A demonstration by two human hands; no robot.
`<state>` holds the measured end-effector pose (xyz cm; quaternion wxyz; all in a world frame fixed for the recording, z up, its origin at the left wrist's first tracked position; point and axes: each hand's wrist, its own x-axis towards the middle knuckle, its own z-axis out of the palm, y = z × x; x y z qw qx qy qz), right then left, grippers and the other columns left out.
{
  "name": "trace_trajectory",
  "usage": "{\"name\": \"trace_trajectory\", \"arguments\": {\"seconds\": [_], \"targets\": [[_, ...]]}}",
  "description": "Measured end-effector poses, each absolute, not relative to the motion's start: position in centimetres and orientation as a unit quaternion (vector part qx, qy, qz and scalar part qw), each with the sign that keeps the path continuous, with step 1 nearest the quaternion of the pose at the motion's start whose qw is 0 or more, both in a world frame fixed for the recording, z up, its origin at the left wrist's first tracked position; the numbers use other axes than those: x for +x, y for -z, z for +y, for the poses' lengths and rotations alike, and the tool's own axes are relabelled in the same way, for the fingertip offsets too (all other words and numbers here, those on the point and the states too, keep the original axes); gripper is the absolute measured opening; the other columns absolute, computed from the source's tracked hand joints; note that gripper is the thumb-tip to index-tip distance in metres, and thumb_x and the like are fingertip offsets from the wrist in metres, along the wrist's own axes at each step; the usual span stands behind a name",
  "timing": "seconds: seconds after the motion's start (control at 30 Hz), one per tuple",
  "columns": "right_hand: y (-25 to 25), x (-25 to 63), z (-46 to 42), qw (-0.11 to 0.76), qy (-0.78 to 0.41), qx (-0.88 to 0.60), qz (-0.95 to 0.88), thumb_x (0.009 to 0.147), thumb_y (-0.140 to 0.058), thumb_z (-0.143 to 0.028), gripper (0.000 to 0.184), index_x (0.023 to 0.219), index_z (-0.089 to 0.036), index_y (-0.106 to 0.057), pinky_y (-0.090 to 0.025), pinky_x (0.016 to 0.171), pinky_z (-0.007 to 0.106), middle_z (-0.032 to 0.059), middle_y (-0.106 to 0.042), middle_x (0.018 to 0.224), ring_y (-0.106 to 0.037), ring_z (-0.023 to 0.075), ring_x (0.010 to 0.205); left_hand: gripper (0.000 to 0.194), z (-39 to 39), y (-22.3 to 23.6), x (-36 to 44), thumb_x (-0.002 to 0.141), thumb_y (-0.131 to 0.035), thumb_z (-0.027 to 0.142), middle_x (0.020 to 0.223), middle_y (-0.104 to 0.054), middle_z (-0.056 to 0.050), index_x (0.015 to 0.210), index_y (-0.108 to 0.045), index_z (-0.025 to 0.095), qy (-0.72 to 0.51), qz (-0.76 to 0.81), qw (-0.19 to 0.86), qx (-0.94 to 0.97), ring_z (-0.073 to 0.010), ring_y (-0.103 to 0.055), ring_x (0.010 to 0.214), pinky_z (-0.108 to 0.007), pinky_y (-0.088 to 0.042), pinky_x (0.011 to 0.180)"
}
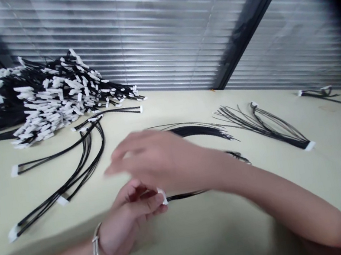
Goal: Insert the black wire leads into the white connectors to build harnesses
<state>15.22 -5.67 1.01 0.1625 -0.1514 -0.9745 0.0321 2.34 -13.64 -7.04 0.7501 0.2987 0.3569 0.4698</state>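
My left hand [138,208] is closed, with thumb and fingers pinching a small white connector [163,196]. Black wires [185,195] run from that connector to the right, and they pass out of sight under my right forearm. Just above, my right hand [152,157] reaches across to the left, over the left hand. It is blurred, its fingers are stretched out with a small gap between them, and nothing shows in them. Left of both hands lie black wire harnesses [80,174] with white connectors at their ends.
A large heap of black harnesses with white connectors [52,95] fills the back left of the table [206,235]. Behind the hands lies a bundle of loose black wires [194,131]. Another harness [276,130] rests at the right. Window blinds [156,29] stand along the back edge.
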Motion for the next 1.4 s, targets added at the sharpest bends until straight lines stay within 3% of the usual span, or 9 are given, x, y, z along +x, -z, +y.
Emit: {"name": "trace_trajectory", "arguments": {"seconds": [0.13,0.23,0.53,0.93,1.23,1.4], "targets": [[2.4,16.0,1.9,0.2,-0.002,-0.289,-0.936,0.09,-0.039,-0.015,0.028,0.109,-0.015,-0.06,-0.039,0.094,0.037,0.0082,-0.06,0.112,-0.051,0.0197,0.106,0.011,-13.9,6.2,2.8,0.074,-0.067,0.012,0.076,-0.056,0.001,0.079,-0.058,0.017,-0.447,0.418,0.734,0.295,-0.0099,-0.052,0.072,-0.024,-0.044,0.07],[5.4,18.0,6.1,0.189,0.008,-0.359,-0.914,0.089,-0.049,-0.026,0.024,0.109,-0.015,-0.056,-0.042,0.09,0.044,0.0082,-0.056,0.113,-0.052,0.0207,0.105,0.014,-13.9,6.2,2.8,0.072,-0.067,0.011,0.078,-0.056,0.0,0.08,-0.058,0.017,-0.456,0.404,0.738,0.291,-0.011,-0.052,0.073,-0.025,-0.043,0.07],[7.4,20.2,8.5,0.112,-0.02,-0.371,-0.921,0.089,-0.05,-0.033,0.029,0.112,-0.017,-0.053,-0.048,0.083,0.04,0.0081,-0.054,0.114,-0.055,0.0184,0.097,0.014,-14.0,6.2,2.7,0.071,-0.068,0.012,0.078,-0.056,0.0,0.079,-0.058,0.017,-0.458,0.411,0.732,0.292,-0.0109,-0.052,0.071,-0.024,-0.042,0.067],[6.6,21.0,8.7,0.092,-0.047,-0.302,-0.948,0.089,-0.05,-0.033,0.026,0.107,-0.016,-0.056,-0.047,0.084,0.04,0.0073,-0.056,0.111,-0.056,0.0178,0.096,0.013,-14.0,6.3,2.6,0.075,-0.065,0.011,0.078,-0.056,0.0,0.082,-0.056,0.018,-0.445,0.412,0.734,0.307,-0.0105,-0.053,0.073,-0.024,-0.042,0.07],[8.0,19.7,8.2,0.139,-0.051,-0.333,-0.931,0.088,-0.051,-0.033,0.027,0.108,-0.014,-0.055,-0.049,0.079,0.038,0.0069,-0.056,0.107,-0.057,0.0174,0.092,0.016,-13.9,6.6,2.6,0.073,-0.067,0.012,0.08,-0.054,0.0,0.082,-0.056,0.017,-0.447,0.419,0.732,0.297,-0.0107,-0.053,0.075,-0.025,-0.043,0.071],[5.3,19.8,7.8,0.262,-0.084,-0.38,-0.883,0.092,-0.041,-0.028,0.019,0.101,-0.015,-0.051,-0.047,0.064,0.028,0.0029,-0.057,0.087,-0.054,0.0109,0.07,0.016,-14.0,6.8,2.5,0.072,-0.067,0.012,0.082,-0.055,-0.001,0.083,-0.056,0.017,-0.447,0.418,0.732,0.299,-0.0111,-0.054,0.075,-0.026,-0.044,0.072]]}}
